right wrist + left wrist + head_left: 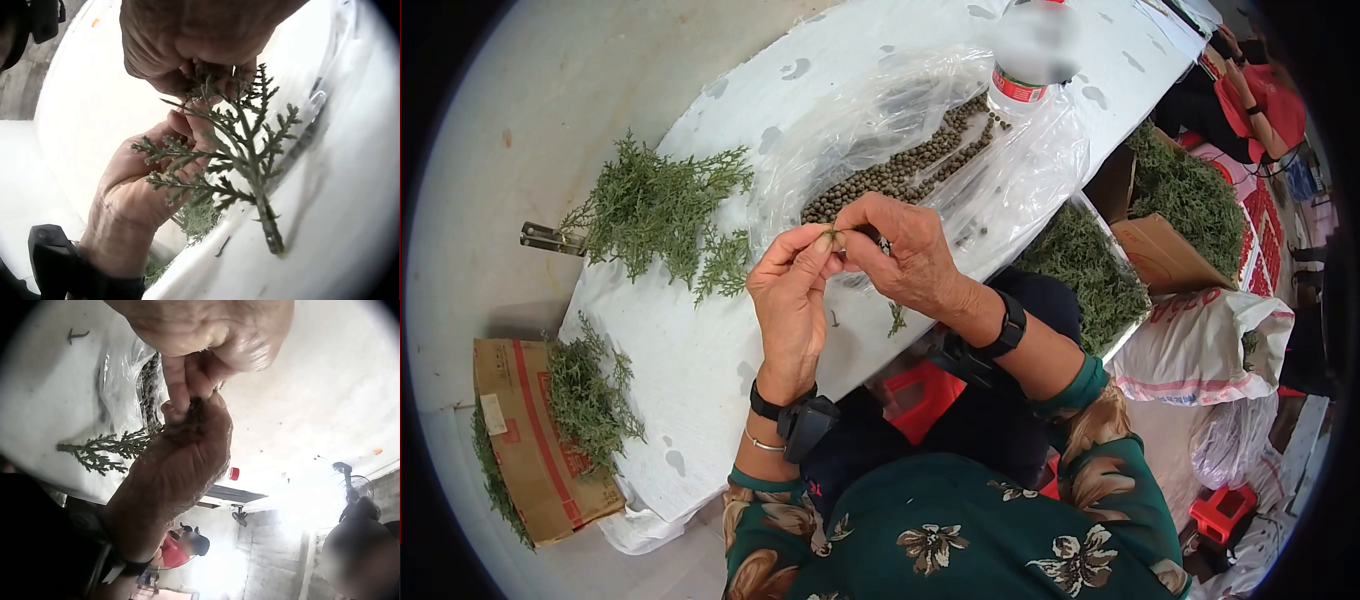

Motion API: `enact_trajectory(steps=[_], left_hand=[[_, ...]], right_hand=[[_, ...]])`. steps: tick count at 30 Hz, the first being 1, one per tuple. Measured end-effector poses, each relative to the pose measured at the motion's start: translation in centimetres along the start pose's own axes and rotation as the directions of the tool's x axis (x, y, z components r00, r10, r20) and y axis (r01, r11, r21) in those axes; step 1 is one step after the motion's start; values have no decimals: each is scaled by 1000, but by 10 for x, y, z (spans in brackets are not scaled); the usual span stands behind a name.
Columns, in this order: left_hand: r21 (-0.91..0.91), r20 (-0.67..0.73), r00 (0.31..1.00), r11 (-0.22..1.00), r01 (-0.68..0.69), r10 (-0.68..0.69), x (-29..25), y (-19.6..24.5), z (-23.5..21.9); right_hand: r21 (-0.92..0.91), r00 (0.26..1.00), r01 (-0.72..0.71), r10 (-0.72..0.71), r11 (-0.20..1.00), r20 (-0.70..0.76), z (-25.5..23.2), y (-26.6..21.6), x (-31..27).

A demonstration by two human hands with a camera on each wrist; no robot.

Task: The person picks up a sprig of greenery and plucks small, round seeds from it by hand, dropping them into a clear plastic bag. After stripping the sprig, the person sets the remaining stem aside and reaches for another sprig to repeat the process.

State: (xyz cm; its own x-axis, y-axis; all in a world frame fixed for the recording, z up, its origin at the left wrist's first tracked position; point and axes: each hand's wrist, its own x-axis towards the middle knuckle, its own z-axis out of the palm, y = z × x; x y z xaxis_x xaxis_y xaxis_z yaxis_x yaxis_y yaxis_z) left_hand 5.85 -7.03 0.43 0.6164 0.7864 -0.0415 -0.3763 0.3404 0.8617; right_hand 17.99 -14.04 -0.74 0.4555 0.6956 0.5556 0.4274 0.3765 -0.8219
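My left hand [792, 300] and right hand [910, 255] meet over the white table's near side, fingertips together. A small green piece [832, 234] is pinched between them; its details are too small to tell. A leafy green sprig [250, 156] hangs below my right hand [194, 44], its cut stem pointing away; the curled fingers hide its upper end. My left hand [147, 181] is behind the sprig's leaves in the right wrist view. The left wrist view shows the sprig [103, 450] beside my right hand [181, 456], with my left hand [219, 331] above.
Small brown balls [890, 175] lie on clear plastic [790, 180] beyond my hands, near a bottle [1018, 90]. Green branches [655, 205] lie at the left. Boxes of greenery [550, 440] stand on both sides. A person in red [1270, 105] sits at the upper right.
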Motion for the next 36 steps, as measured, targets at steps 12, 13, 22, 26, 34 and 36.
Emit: enact_trajectory(steps=[12,13,22,26,34,36], left_hand=[[128,27,992,984,-127,125,2,-6,-4],[128,33,991,983,-133,130,3,-4,-4],[39,-26,999,999,-18,19,7,16,-2],[37,60,977,979,200,-202,5,19,7],[83,111,970,975,206,-214,-29,38,-35],[106,30,987,982,153,-157,-42,57,-53]], right_hand=[[27,999,-27,27,999,19,2,0,0],[25,1000,-20,20,999,15,2,-1,1],[675,904,-402,387,619,184,3,-2,16],[730,914,-361,377,580,151,6,-3,18],[488,972,-232,187,842,139,11,-12,20],[516,961,-268,187,813,205,10,-14,20]])
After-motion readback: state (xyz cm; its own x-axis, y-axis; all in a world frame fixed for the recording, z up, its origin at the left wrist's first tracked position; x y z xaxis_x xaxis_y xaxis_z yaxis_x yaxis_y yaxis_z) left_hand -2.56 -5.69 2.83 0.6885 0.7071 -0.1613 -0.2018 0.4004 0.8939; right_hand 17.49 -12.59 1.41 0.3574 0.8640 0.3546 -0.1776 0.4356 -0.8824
